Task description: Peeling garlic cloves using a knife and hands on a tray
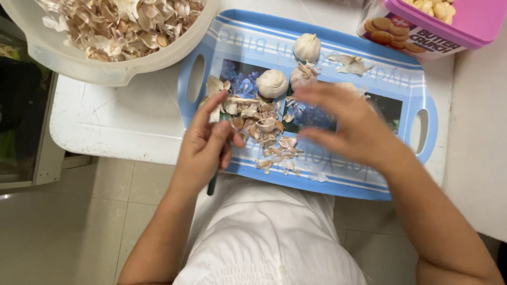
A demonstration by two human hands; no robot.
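A white bench (121, 121) carries a blue tray (338, 45) with cut-out handles, its near edge toward your lap. Up left sits a large pale bowl (68, 60) heaped with garlic skins; up right, a pink-lidded tub (465, 21) holding peeled cloves. Your right hand (351, 126), blurred, hovers over the tray's middle with fingers spread, its grip released and holding nothing. Your left hand (206, 145) rests at the tray's left edge, its grip clenched on a dark-handled knife (212, 184). Three whole garlic bulbs (272, 83) lie on the tray's far half, and loose papery skins (259, 124) are scattered between your hands.
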